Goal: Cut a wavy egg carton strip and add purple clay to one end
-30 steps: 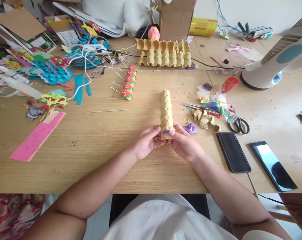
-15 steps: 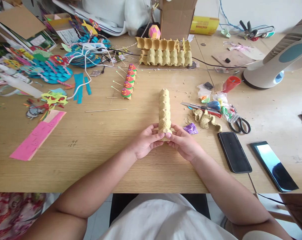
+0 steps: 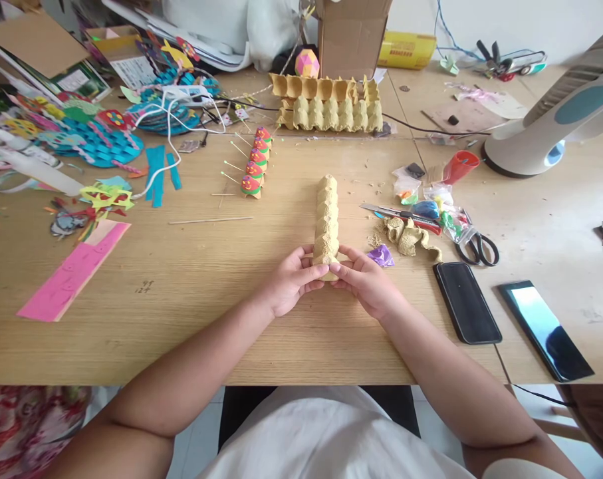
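Note:
A strip of tan egg carton cups (image 3: 327, 213) lies lengthwise away from me on the table. My left hand (image 3: 296, 281) grips the left side of its near end, thumb on top. My right hand (image 3: 363, 281) holds the same end from the right, its thumb close to the other. To the right of my right hand are a small purple packet (image 3: 381, 255) and torn carton scraps (image 3: 408, 238). Farther off to the left stands a painted red and green egg carton strip (image 3: 256, 163) with pins stuck along it.
A utility knife (image 3: 405, 216), black-handled scissors (image 3: 478, 249) and two phones, one black (image 3: 467, 303) and one shiny (image 3: 545, 329), lie at right. An uncut egg carton (image 3: 331, 113) sits at the back. Pink paper (image 3: 74, 273) and a thin stick (image 3: 210, 220) lie left.
The near end of the carton strip has shifted very slightly left in my hands. Both hands keep the same hold, and the view has moved a touch.

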`<state>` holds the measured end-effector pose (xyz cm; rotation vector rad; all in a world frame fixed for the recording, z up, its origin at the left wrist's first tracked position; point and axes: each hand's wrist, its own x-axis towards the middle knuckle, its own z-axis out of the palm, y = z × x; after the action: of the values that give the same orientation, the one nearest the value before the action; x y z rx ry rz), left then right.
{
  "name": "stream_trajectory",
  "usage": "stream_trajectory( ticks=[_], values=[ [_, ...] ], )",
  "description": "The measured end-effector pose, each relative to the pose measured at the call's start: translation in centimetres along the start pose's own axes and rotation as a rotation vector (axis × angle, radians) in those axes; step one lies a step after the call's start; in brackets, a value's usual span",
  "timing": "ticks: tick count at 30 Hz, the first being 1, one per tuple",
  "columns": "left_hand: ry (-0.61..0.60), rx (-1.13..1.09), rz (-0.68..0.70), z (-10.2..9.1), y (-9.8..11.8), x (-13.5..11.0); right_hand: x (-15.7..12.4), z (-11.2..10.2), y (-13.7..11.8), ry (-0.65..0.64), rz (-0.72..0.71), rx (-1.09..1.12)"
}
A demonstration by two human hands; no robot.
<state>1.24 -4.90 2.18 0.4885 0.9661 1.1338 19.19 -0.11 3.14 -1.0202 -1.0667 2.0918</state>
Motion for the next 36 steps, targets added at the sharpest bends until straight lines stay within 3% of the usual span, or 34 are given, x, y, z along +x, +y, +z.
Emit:
stream_trajectory(
  ticks=[14,36],
  values=[
    [0.064,0.061,0.082,0.24,-0.58,0.11,0.1,0.26,0.23,0.003,-0.095,-0.048],
    [-0.004,-0.018,0.061,0.1,-0.33,0.09,-0.15,0.52,0.0,0.011,-0.05,0.026]
  ],
)
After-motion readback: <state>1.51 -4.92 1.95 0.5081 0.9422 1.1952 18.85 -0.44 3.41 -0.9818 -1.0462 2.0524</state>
